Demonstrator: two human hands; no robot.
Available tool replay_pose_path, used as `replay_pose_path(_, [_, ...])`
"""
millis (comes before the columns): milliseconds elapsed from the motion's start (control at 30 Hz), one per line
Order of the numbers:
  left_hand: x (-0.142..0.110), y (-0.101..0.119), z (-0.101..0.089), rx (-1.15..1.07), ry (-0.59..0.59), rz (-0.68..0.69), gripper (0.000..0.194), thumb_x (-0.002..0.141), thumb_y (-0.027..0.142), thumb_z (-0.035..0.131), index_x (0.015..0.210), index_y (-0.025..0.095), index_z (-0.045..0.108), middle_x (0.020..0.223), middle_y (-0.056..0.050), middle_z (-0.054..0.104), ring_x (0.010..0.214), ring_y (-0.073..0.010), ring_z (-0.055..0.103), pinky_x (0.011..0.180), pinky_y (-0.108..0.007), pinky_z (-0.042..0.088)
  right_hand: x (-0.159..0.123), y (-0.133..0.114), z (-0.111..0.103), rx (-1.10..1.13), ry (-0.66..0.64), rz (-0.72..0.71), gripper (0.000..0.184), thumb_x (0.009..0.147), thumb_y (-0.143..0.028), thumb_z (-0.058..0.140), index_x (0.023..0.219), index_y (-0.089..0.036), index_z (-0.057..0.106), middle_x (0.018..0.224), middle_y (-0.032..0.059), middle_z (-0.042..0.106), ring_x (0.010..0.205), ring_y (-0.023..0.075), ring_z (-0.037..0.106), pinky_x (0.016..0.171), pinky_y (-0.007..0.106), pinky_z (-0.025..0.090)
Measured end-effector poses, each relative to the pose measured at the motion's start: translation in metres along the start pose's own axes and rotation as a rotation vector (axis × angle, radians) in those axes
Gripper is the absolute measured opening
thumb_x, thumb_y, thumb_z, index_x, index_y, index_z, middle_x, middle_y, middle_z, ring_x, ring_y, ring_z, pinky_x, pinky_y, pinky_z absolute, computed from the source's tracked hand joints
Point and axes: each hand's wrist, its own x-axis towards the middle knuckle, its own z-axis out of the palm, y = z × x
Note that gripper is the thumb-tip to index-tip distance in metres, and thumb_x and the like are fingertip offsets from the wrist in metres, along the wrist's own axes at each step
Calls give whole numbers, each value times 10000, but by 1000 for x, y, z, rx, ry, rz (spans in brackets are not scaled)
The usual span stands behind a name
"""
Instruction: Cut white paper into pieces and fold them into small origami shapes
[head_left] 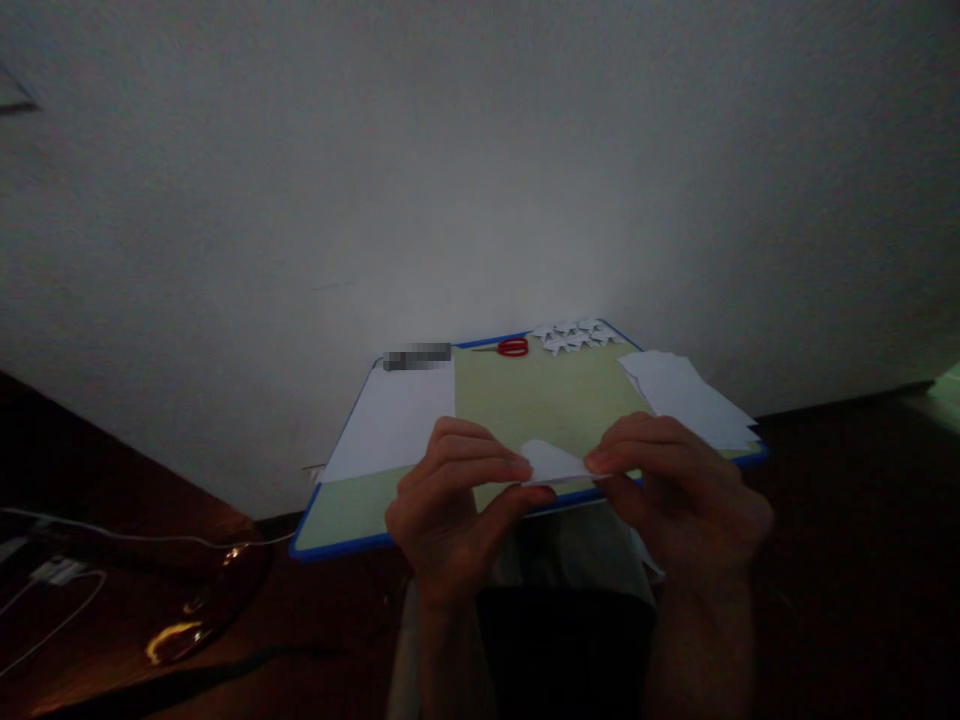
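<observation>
A small folded piece of white paper [553, 463] is held up over the near edge of the table. My left hand [457, 500] pinches its left end between thumb and fingers. At the opposite end, my right hand [671, 490] grips the paper the same way, fingertips on top and thumb below. The paper's far side bulges up in a rounded flap, while its near edge runs nearly straight between the hands. My palms and part of the fingers hide some of the tabletop.
The green tabletop [525, 400] has a blue rim. White sheets [405, 420] lie left, and a paper stack [690, 395] lies right. Red-handled scissors [513, 347], several folded paper shapes [576, 335] and a blurred-out dark object [417, 356] sit along the back by the wall. A white cable [187, 538] runs left.
</observation>
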Motion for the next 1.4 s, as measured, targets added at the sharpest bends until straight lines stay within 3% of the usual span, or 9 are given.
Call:
replay_pose_path(167, [-3, 1, 0, -51, 5, -15, 111, 847, 211, 871, 880, 199, 766, 810, 9, 767, 762, -163, 657, 700, -359, 517, -1, -1, 0, 39, -6, 8, 285, 865, -3, 756, 1085, -184, 762, 916, 24, 757, 798, 180, 699, 660, 341, 567])
replay_pose_path(367, [-4, 6, -2, 38, 9, 13, 105, 858, 152, 841, 873, 218, 761, 798, 25, 768, 740, -162, 662, 707, -365, 524, -3, -4, 3, 114, -8, 86, 322, 850, 36, 730, 1074, -193, 756, 914, 14, 725, 793, 171, 670, 640, 337, 521])
replay_pose_path(500, [-2, 9, -2, 104, -52, 32, 96, 884, 127, 809, 899, 215, 773, 821, 14, 777, 749, -166, 664, 686, -361, 524, -1, -8, 1, 96, -90, 162, 413, 827, -36, 798, 1198, -205, 731, 1039, 33, 693, 873, 177, 630, 696, 348, 516])
replay_pose_path(700, [1, 14, -5, 90, -152, 19, 78, 915, 112, 774, 930, 188, 783, 837, -8, 783, 769, -169, 665, 649, -345, 521, 3, -8, -1, 30, -197, 63, 273, 839, -54, 840, 1068, -192, 783, 952, 26, 723, 835, 162, 603, 693, 337, 493])
replay_pose_path(1000, [5, 19, -10, 113, -156, 39, 62, 903, 137, 790, 889, 198, 782, 785, 6, 771, 707, -163, 655, 619, -351, 510, 3, -3, -5, 23, -122, 24, 225, 790, -71, 892, 964, -163, 783, 846, 21, 710, 782, 166, 583, 661, 348, 461])
replay_pose_path(1167, [4, 16, -10, 106, -132, 39, 99, 862, 101, 828, 862, 180, 767, 796, 8, 758, 737, -162, 640, 654, -355, 501, -1, -4, -7, 15, -186, 100, 228, 921, -51, 753, 1091, -199, 790, 917, 35, 698, 850, 179, 599, 697, 358, 476])
replay_pose_path(1267, [2, 13, -8, 123, -112, 17, 144, 843, 108, 851, 905, 201, 761, 821, 15, 748, 775, -167, 650, 691, -356, 513, -3, -3, -5, 5, -112, 120, 232, 931, -64, 745, 1086, -229, 793, 868, 14, 664, 808, 171, 583, 662, 344, 451])
replay_pose_path(1400, [-3, 9, -4, 85, -170, -35, 239, 837, 168, 873, 1048, 213, 770, 936, -13, 765, 877, -188, 680, 762, -377, 546, -4, 1, -3, 9, -7, 135, 204, 926, -96, 756, 1031, -266, 797, 814, -4, 646, 752, 172, 567, 632, 341, 431])
